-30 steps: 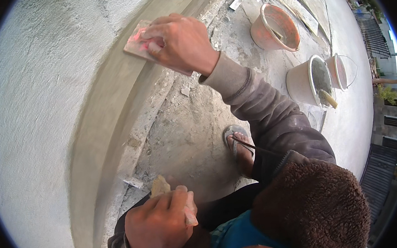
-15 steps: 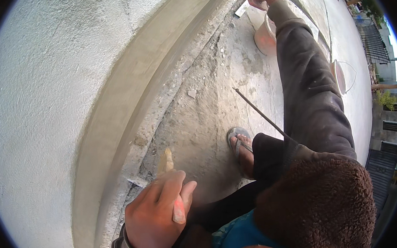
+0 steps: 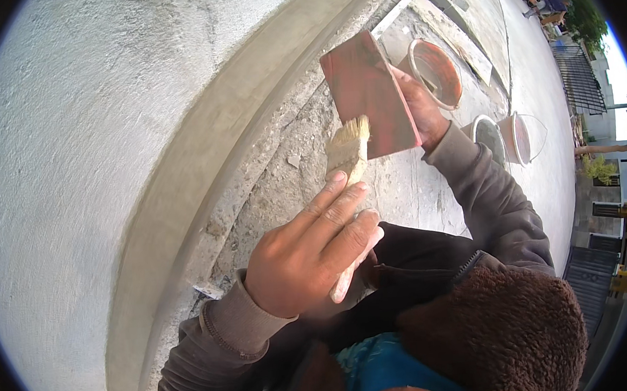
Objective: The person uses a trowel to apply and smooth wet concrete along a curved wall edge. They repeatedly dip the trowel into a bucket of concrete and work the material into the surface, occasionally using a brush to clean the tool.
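Note:
My left hand (image 3: 310, 254) is closed around a pale-handled paintbrush (image 3: 348, 149), its bristles pointing up at the lower part of a flat rectangular float (image 3: 364, 83); whether they touch it I cannot tell. My right hand (image 3: 424, 111) grips the float from behind, showing its red, smeared face. On the left runs a rough whitish wall (image 3: 64, 169) with a smooth grey rendered band (image 3: 181, 176) and a ledge beside it. An orange bucket (image 3: 451, 84) sits behind my right hand.
A bucket of grey mix (image 3: 491, 139) and a pinkish pail (image 3: 521, 145) stand on the right. Rubble lies on the ground (image 3: 289, 164) along the ledge, near flat boards (image 3: 454, 29). Far right are a metal fence (image 3: 578, 75), plants and clutter with what seems a person.
The float came away from the band, swung up, and is now back nearer me, turned red face up. My left hand has risen with the brush toward it.

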`<state>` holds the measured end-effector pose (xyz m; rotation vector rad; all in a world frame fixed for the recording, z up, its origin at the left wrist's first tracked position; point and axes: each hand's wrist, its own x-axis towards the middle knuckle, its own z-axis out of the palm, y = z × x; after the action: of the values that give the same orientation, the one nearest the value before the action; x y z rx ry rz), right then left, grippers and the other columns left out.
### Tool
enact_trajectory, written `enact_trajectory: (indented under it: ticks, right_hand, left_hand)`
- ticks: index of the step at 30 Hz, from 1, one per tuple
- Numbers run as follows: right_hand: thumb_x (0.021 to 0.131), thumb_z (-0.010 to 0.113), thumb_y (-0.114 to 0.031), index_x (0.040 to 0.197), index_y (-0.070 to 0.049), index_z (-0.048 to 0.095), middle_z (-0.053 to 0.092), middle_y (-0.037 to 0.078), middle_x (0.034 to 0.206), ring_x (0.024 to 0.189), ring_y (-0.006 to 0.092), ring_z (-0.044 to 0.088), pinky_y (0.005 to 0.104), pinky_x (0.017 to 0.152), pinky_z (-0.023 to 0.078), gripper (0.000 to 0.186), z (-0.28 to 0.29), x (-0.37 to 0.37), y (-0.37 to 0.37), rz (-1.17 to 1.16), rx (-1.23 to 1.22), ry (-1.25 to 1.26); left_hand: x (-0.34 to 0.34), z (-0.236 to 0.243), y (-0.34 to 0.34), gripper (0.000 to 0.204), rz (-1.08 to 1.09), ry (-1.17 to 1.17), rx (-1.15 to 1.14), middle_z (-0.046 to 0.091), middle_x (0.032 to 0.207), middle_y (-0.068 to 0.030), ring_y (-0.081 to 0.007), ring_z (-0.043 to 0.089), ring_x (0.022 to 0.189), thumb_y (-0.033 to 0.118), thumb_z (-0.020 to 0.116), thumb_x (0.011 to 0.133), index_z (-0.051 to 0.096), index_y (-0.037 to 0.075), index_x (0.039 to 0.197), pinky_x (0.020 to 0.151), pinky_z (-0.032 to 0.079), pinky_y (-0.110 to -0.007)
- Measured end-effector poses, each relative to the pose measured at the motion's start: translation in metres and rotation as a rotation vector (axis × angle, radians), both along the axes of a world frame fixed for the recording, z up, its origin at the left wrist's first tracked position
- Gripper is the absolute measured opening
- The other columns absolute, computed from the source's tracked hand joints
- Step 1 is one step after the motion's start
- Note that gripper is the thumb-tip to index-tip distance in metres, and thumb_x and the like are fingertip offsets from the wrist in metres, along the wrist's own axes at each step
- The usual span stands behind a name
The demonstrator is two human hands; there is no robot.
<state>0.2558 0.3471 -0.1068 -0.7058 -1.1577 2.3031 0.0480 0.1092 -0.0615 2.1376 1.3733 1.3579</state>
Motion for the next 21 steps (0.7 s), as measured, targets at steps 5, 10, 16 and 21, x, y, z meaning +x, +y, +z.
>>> enact_trajectory:
  ticks: [5,10,16,21]
  right_hand:
    - [0.105,0.061,-0.027,0.131,-0.015,0.073,0.074,0.004,0.111,0.081,0.0108,0.069,0.0272,0.074,0.057,0.031,0.015,-0.045,0.133,-0.149,0.981,-0.793]
    - [0.099,0.064,-0.026,0.125,-0.023,0.077,0.075,0.003,0.11,0.084,0.0193,0.074,0.0351,0.078,0.06,0.029,-0.038,-0.087,0.142,-0.173,2.122,-0.769]
    - [0.092,0.068,-0.029,0.103,-0.03,0.082,0.073,-0.002,0.102,0.08,0.022,0.075,0.0388,0.07,0.06,0.018,-0.04,-0.11,0.05,-0.135,1.846,-0.864]
    - [0.097,0.056,-0.029,0.111,-0.011,0.081,0.076,0.013,0.12,0.103,0.0287,0.075,0.0411,0.085,0.061,0.033,-0.046,-0.004,0.335,-0.142,1.982,-1.349]
  left_hand:
    - [-0.005,-0.004,-0.004,0.032,-0.052,0.042,-0.07,0.077,0.111,-0.0136,-0.0313,0.076,0.109,0.007,0.088,0.078,0.073,0.005,0.106,0.087,0.065,-0.035]
    - [-0.009,-0.016,0.005,0.029,-0.039,0.027,-0.123,0.078,0.107,-0.0116,-0.0302,0.078,0.104,0.004,0.087,0.078,0.073,0.005,0.103,0.083,0.065,-0.034]
    - [-0.024,-0.018,0.006,0.028,0.003,0.049,-0.217,0.078,0.104,-0.0109,-0.0302,0.078,0.099,0.002,0.086,0.077,0.073,0.004,0.102,0.081,0.066,-0.034]
    - [-0.026,-0.016,0.015,0.024,-0.004,0.054,-0.241,0.077,0.103,-0.0126,-0.0308,0.078,0.099,0.008,0.085,0.083,0.074,0.004,0.103,0.081,0.066,-0.034]
